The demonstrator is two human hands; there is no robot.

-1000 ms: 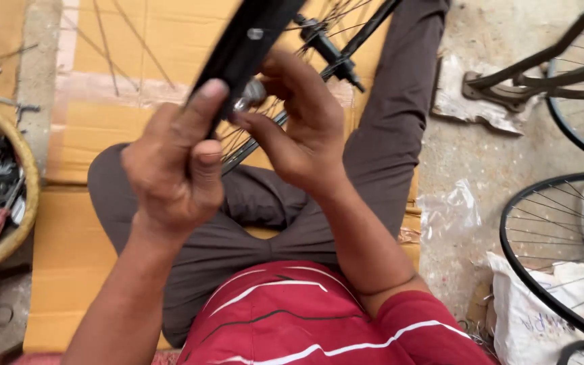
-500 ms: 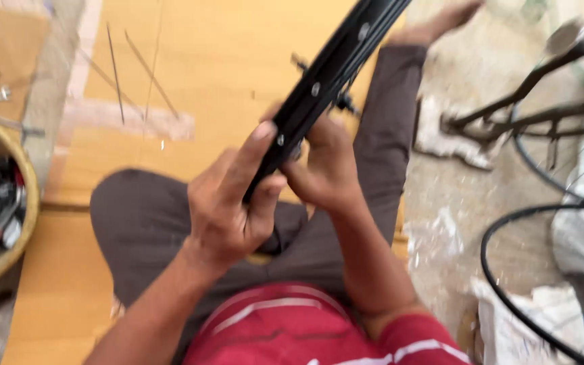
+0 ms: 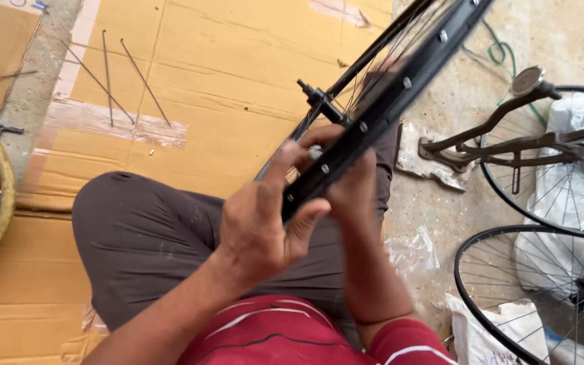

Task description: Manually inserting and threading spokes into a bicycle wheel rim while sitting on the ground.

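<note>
Cardboard-covered floor (image 3: 190, 81) | black wheel rim (image 3: 380, 108) above the lap, top cut off by frame | right hand (image 3: 353, 189) half hidden behind rim, grip unclear | left hand (image 3: 265, 223) fingers clamped on rim's near edge | loose spokes (image 3: 109, 74) well left of rim

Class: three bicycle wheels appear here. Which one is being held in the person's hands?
The black-rimmed wheel running diagonally up the middle, gripped by left hand and right hand. The other two wheels sit untouched at the right edge.
</note>
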